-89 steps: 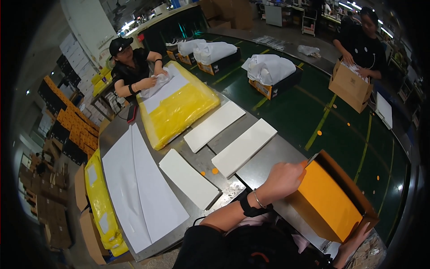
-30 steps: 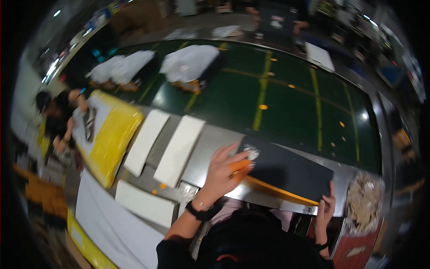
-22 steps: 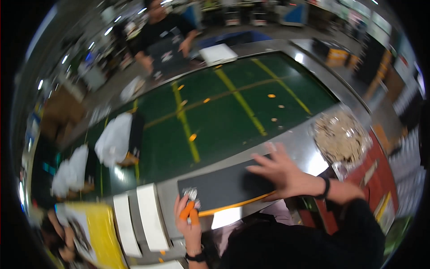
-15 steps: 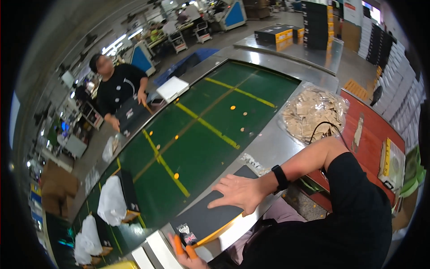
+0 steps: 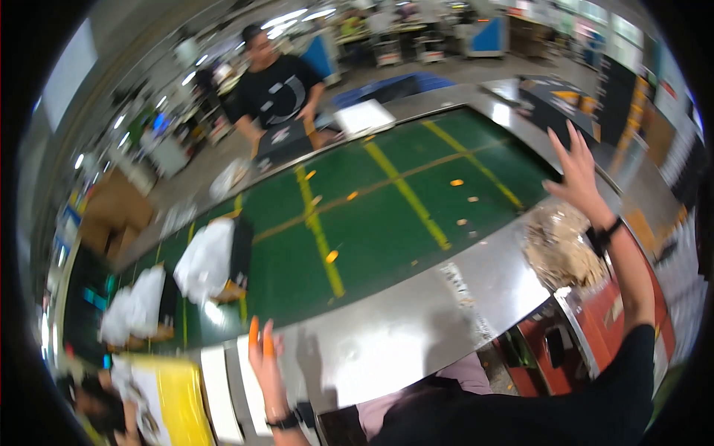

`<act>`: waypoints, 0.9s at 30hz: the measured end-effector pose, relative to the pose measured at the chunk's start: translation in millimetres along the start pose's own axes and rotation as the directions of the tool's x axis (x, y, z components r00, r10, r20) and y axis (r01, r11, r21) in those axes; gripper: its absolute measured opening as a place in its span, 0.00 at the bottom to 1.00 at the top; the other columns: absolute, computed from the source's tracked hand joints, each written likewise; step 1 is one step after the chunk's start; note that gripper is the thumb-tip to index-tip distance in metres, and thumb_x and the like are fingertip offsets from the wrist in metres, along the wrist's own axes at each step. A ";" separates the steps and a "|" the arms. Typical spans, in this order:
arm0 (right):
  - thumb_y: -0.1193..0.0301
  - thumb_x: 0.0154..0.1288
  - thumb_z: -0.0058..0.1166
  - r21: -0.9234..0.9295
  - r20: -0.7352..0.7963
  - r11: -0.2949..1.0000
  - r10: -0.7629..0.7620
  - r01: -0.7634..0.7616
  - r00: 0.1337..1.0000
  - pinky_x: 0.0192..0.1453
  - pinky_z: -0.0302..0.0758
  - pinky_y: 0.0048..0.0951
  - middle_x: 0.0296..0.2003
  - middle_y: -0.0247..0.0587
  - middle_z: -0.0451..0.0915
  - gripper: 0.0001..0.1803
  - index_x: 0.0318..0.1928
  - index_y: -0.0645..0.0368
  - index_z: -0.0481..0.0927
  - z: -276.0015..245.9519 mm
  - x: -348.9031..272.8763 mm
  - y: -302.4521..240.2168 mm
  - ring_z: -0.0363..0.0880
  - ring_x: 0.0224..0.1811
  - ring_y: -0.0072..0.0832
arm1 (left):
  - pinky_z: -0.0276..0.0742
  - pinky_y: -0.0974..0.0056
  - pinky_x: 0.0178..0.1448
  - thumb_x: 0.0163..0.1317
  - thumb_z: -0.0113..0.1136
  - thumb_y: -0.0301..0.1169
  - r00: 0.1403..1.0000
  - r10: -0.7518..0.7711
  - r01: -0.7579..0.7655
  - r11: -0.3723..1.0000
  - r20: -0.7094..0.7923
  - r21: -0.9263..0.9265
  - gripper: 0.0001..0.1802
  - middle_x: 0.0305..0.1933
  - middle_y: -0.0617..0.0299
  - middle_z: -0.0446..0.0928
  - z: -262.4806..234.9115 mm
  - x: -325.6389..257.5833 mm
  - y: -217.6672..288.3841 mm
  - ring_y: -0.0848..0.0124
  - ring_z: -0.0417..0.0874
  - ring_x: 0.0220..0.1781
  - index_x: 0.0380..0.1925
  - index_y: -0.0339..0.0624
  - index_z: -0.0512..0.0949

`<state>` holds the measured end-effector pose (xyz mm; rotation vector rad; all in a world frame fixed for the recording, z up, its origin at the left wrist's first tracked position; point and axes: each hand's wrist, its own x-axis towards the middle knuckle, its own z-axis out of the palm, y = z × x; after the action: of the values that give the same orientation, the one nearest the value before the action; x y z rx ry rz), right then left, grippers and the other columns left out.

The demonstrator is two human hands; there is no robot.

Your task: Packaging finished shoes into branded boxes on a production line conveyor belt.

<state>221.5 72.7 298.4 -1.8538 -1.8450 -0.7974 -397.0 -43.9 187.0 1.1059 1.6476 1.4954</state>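
My right hand (image 5: 576,175) is raised at the far right with its fingers spread, holding nothing. It is nearest to the black and orange boxes (image 5: 554,111) stacked beyond the belt. I cannot tell whether its fingertips touch them. At the lower left, my left hand (image 5: 266,364) is upright and open, with orange covers on some fingers. It is above the near metal edge beside a white panel (image 5: 253,383). Part of a dark thing (image 5: 338,427) shows below that edge, too little to name.
A green belt (image 5: 387,215) with yellow lines and scattered orange bits lies ahead. White-wrapped black boxes (image 5: 212,256) stand on its left. Opposite, a person (image 5: 275,85) handles a black box (image 5: 286,145). A bag of brown pieces (image 5: 565,245) rests at right; a yellow package (image 5: 175,394) is lower left.
My right hand has left the black box and swung up to the far right. That box is gone from the near metal edge. My left hand has risen, and the view has turned.
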 end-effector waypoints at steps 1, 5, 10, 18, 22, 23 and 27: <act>0.63 0.34 0.74 0.128 0.076 0.987 -0.106 0.095 0.991 0.72 0.54 0.54 0.74 0.57 0.45 0.57 0.71 0.48 0.62 20.0 -15.4 -8.9 0.49 0.72 0.62 | 0.76 0.68 0.50 0.72 0.51 0.39 1.000 -0.018 0.019 0.998 0.014 -0.056 0.30 0.61 0.57 0.76 1.7 11.4 7.7 0.69 0.81 0.50 0.70 0.42 0.60; 0.40 0.38 0.71 0.503 0.439 0.794 -0.574 0.340 0.691 0.71 0.43 0.68 0.74 0.65 0.40 0.55 0.69 0.43 0.67 77.8 -118.0 -108.0 0.33 0.73 0.75 | 0.77 0.63 0.48 0.72 0.50 0.39 0.995 -0.097 0.094 0.962 0.002 -0.256 0.28 0.59 0.55 0.75 -23.9 84.5 -13.5 0.67 0.80 0.50 0.69 0.45 0.59; 0.35 0.46 0.64 0.686 0.640 0.727 -0.605 0.001 0.474 0.71 0.32 0.71 0.74 0.68 0.35 0.58 0.72 0.52 0.59 81.3 -200.1 -244.1 0.24 0.73 0.74 | 0.74 0.60 0.51 0.71 0.50 0.44 0.928 -0.298 0.164 0.866 -0.224 -0.472 0.26 0.55 0.55 0.76 -117.0 140.2 -56.4 0.67 0.77 0.47 0.64 0.49 0.62; 0.30 0.45 0.60 0.523 0.774 0.851 -0.456 -0.038 0.438 0.66 0.25 0.78 0.71 0.77 0.33 0.68 0.76 0.57 0.43 97.1 -219.5 -297.5 0.21 0.70 0.82 | 0.61 0.48 0.66 0.69 0.40 0.61 0.854 -0.467 0.201 0.704 -0.231 -0.681 0.39 0.69 0.46 0.63 -155.3 235.2 -113.3 0.52 0.66 0.66 0.70 0.50 0.47; 0.26 0.46 0.55 0.520 0.792 0.853 -0.459 -0.052 0.402 0.65 0.25 0.79 0.70 0.80 0.33 0.68 0.75 0.58 0.45 100.6 -224.5 -294.7 0.20 0.69 0.84 | 0.51 0.42 0.73 0.66 0.36 0.67 0.890 -0.428 0.152 0.600 -0.155 -0.785 0.44 0.73 0.47 0.57 -135.0 276.0 -126.7 0.49 0.59 0.73 0.73 0.53 0.43; 0.26 0.46 0.55 0.513 0.793 0.857 -0.451 -0.051 0.409 0.65 0.25 0.79 0.70 0.80 0.33 0.68 0.75 0.58 0.45 101.4 -227.2 -293.9 0.20 0.69 0.84 | 0.50 0.43 0.73 0.66 0.36 0.66 0.909 -0.398 0.146 0.583 -0.125 -0.799 0.42 0.73 0.49 0.58 -128.0 284.2 -127.7 0.49 0.61 0.72 0.71 0.53 0.49; 0.26 0.45 0.55 0.529 0.794 0.845 -0.461 -0.077 0.396 0.65 0.24 0.79 0.71 0.79 0.32 0.67 0.74 0.61 0.50 101.5 -227.8 -297.8 0.19 0.69 0.84 | 0.64 0.49 0.66 0.62 0.38 0.68 0.931 -0.347 0.080 0.493 -0.111 -0.866 0.41 0.69 0.58 0.63 -130.3 303.8 -131.7 0.56 0.66 0.67 0.64 0.52 0.67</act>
<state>-54.5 -22.0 42.0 -1.8044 -2.5721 0.8818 -666.3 171.3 98.4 0.1120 0.8705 1.9867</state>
